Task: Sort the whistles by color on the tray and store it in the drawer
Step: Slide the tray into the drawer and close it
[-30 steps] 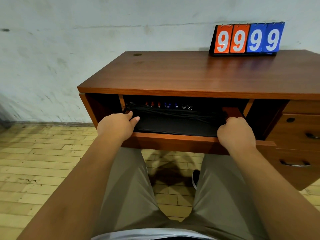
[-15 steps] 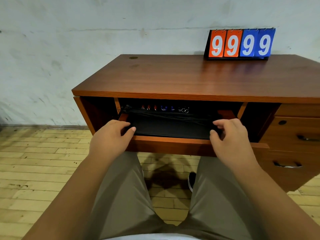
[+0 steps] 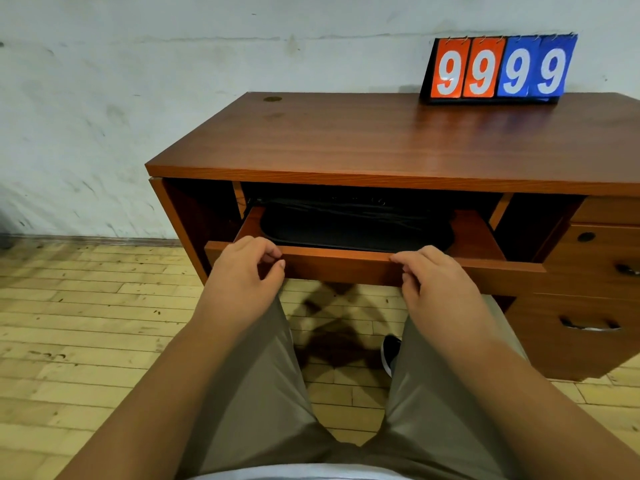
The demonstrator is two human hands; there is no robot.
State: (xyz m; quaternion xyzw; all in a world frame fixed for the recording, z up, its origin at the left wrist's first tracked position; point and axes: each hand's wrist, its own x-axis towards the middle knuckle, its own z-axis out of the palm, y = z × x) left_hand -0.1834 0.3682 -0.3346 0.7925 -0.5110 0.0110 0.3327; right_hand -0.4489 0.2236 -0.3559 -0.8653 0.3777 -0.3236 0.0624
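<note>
The black tray (image 3: 356, 226) lies inside the drawer (image 3: 339, 266), which stands partly pulled out from under the table (image 3: 363, 140). The tray fills most of the middle of the drawer floor, with bare wood showing at its left and right. Its back half is under the tabletop, in deep shadow. A few small shapes (image 3: 379, 201) sit along the tray's far edge, too dark to tell their colours or how they are grouped.

Both hands are on the drawer's front board, well apart from each other. The left hand (image 3: 242, 271) is near the board's left end, its fingers curled over the top edge and its thumb against the front face, so that it pinches the board. The right hand (image 3: 440, 282) is around the middle of the board, its fingers likewise curled onto the top edge and its thumb lower down on the face.

On the back right of the table a flip scoreboard (image 3: 498, 69) stands upright against the white wall (image 3: 138, 98), showing 9 9 on orange cards and 9 9 on blue. A round cable hole (image 3: 272, 98) marks the back left corner of the table. To the right of the open drawer is a stack of side drawers (image 3: 588, 306) with dark handles. Below, the person's khaki trousers (image 3: 259, 393) and one dark shoe (image 3: 390, 351) show above a pale wooden floor (image 3: 86, 323).
</note>
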